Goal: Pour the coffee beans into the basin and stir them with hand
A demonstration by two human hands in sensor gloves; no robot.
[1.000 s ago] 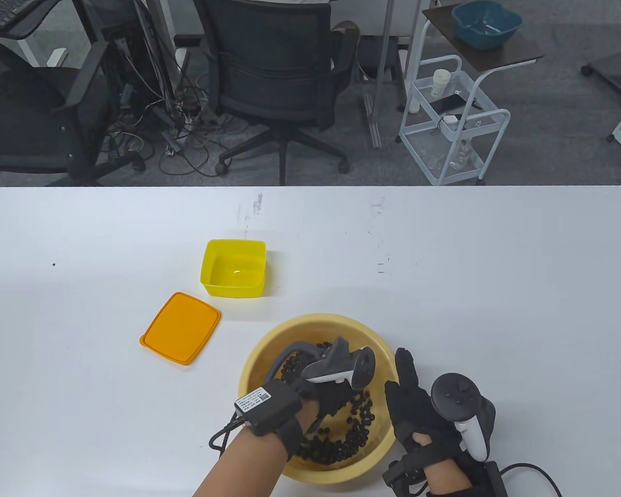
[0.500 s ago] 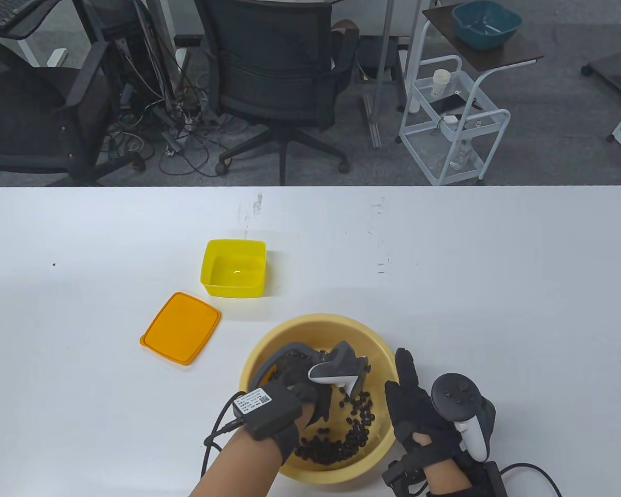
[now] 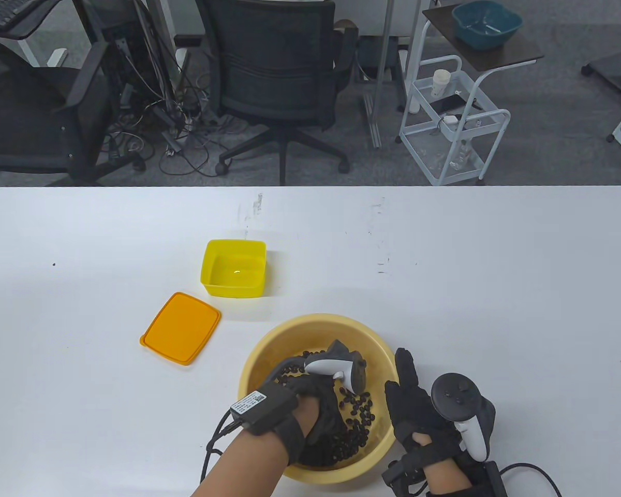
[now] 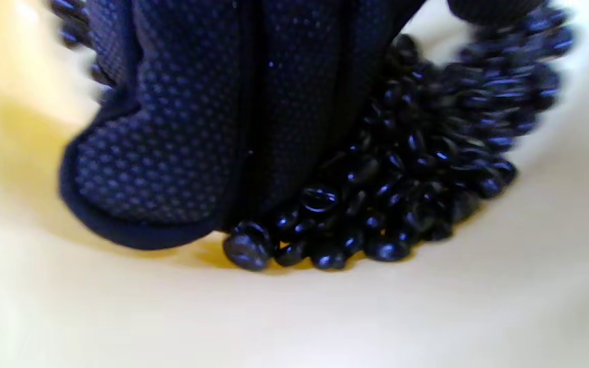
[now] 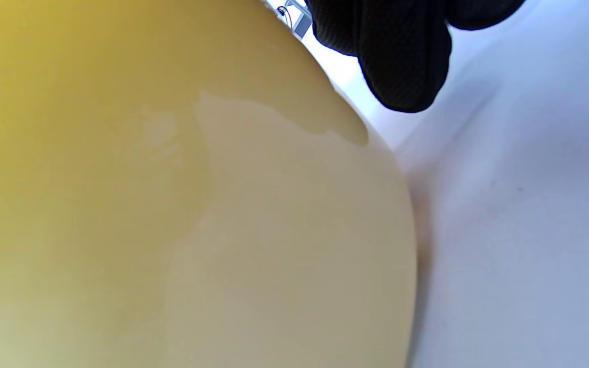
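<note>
A round pale-yellow basin (image 3: 310,325) stands near the table's front edge with dark coffee beans (image 3: 357,414) spread over its bottom. My left hand (image 3: 318,398) is down inside the basin among the beans. In the left wrist view its gloved fingers (image 4: 192,128) lie straight and together, pressing against a heap of beans (image 4: 417,168) on the basin floor (image 4: 294,317). My right hand (image 3: 411,398) rests flat against the outside of the basin's right wall (image 5: 172,204), its fingers (image 5: 402,61) straight.
An empty yellow square container (image 3: 234,267) stands behind the basin to the left. Its orange lid (image 3: 180,328) lies flat on the white table (image 3: 497,290) beside it. Office chairs and a white cart stand beyond the table's far edge.
My left hand has swept through the beans, turning and shifting toward the basin's near side; the beans have been pushed around. My right hand has stayed against the basin wall.
</note>
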